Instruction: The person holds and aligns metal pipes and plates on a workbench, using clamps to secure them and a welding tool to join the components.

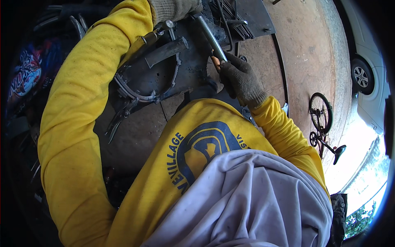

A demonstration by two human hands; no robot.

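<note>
My right hand (243, 81), in a grey-brown knit glove, is closed around the lower end of a shiny metal tube (212, 38). The tube slants up and left over a dark metal worktop (197, 68). A small orange-brown piece (216, 62) shows beside the tube, just by the fingers. At the top edge my left hand (176, 9), gloved too, is near the tube's far end; its fingers are cut off or in shadow. Below it lie a curved metal frame (150, 99), a flat dark metal strip (166, 51) and a rod with a rounded end (168, 25).
Several thin metal bars (242, 29) lie stacked at the worktop's far right. Bent metal pieces (117, 121) hang off its near left edge. A colourful bag (29, 74) is at far left. On the ground to the right are a bicycle (321, 111) and a parked light-coloured car (372, 53).
</note>
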